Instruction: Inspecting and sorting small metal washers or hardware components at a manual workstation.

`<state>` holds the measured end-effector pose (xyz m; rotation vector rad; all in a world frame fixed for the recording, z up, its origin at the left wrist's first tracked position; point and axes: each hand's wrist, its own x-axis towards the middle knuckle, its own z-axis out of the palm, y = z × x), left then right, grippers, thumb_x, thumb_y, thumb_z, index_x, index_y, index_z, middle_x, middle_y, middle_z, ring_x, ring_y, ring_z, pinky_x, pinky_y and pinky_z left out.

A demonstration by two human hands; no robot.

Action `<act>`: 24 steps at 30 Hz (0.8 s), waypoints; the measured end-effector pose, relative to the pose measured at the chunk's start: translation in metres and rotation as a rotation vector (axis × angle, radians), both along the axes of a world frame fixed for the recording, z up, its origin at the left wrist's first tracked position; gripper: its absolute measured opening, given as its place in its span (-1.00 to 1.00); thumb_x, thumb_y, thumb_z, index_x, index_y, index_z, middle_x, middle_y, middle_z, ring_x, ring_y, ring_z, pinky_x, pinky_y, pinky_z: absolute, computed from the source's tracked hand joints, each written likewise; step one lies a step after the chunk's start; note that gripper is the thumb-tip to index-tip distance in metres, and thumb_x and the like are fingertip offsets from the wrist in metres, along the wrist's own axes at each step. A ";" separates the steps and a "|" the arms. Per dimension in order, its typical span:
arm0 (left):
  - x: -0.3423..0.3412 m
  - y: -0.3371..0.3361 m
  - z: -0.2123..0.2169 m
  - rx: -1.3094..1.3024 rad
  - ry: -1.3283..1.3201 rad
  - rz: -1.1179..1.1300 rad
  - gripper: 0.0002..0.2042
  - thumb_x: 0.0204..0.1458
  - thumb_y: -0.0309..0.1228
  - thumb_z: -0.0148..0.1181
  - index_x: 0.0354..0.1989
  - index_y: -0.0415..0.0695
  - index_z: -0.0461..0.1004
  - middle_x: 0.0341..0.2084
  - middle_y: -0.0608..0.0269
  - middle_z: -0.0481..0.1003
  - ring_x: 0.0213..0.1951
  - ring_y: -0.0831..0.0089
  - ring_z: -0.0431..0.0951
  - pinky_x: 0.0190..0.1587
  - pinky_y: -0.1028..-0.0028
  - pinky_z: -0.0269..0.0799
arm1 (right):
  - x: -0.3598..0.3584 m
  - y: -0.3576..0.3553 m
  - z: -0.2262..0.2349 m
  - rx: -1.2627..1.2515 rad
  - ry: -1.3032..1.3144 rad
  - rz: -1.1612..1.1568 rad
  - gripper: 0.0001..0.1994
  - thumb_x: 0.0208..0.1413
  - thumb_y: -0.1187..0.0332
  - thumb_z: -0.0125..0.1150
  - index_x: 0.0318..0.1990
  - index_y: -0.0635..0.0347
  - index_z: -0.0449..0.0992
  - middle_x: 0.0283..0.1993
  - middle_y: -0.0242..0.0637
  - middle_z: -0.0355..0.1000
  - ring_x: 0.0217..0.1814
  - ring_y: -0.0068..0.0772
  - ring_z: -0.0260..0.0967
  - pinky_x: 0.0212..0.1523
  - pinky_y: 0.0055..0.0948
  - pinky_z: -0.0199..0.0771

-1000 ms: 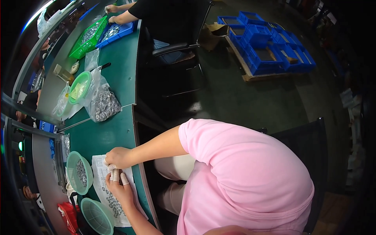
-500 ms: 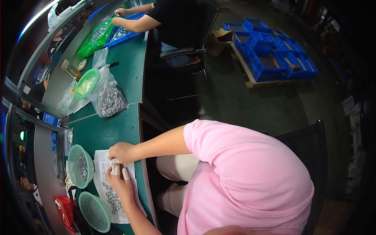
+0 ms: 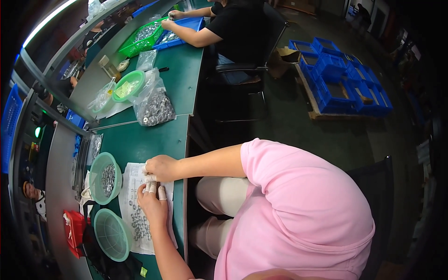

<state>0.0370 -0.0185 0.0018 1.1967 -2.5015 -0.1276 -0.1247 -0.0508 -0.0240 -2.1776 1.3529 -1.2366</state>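
My right hand (image 3: 162,168), reaching in from the upper side, has its fingers bent together in a pinch. Just below it my left hand (image 3: 153,205) meets those fingertips. White coverings wrap several fingertips on both hands. Whatever lies between the fingers is too small to make out. Under my hands a printed paper sheet (image 3: 125,198) lies on the green table (image 3: 140,142). Small ring-like metal parts (image 3: 140,226) are spread over its lower part. Beside the sheet, a light green basket (image 3: 118,163) contains small grey metal parts (image 3: 108,179). A second green basket (image 3: 112,233) sits below it.
A clear bag of metal parts (image 3: 158,109) stands farther along the table, by a bright green bowl (image 3: 140,77). Beyond, a co-worker's hands (image 3: 170,21) are over green (image 3: 128,49) and blue trays (image 3: 193,23). Blue crates (image 3: 331,91) sit on a pallet. A red container (image 3: 72,233) is at left.
The whole view has shifted, so the table and crates appear farther right. My hands stay together over the sheet, with little visible change in their grip.
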 end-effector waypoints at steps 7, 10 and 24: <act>-0.001 0.000 0.002 0.005 0.004 0.016 -0.71 0.00 -0.37 0.10 -0.13 -0.24 0.51 -0.23 -0.08 0.50 0.08 0.05 0.28 0.12 0.15 0.11 | 0.004 -0.006 -0.003 -0.045 0.040 -0.007 -0.83 -0.08 0.28 0.23 -0.40 0.19 0.51 -0.42 -0.14 0.41 -0.33 -0.07 0.40 -0.30 -0.18 0.37; 0.001 -0.004 -0.003 -0.012 0.012 0.015 -0.71 0.01 -0.38 0.08 -0.10 -0.21 0.51 -0.18 -0.03 0.49 0.08 0.05 0.27 0.13 0.17 0.09 | 0.004 -0.006 -0.002 -0.050 0.042 -0.021 -0.83 -0.08 0.28 0.23 -0.39 0.19 0.51 -0.43 -0.14 0.41 -0.34 -0.06 0.40 -0.31 -0.19 0.38; 0.001 -0.003 0.000 0.003 0.047 -0.050 -0.73 0.00 -0.42 0.08 -0.13 -0.23 0.50 -0.18 -0.01 0.50 0.05 0.03 0.30 0.13 0.17 0.12 | 0.004 -0.008 -0.010 -0.039 0.025 0.015 -0.85 -0.10 0.34 0.22 -0.38 0.21 0.52 -0.40 -0.12 0.43 -0.31 -0.07 0.42 -0.30 -0.20 0.39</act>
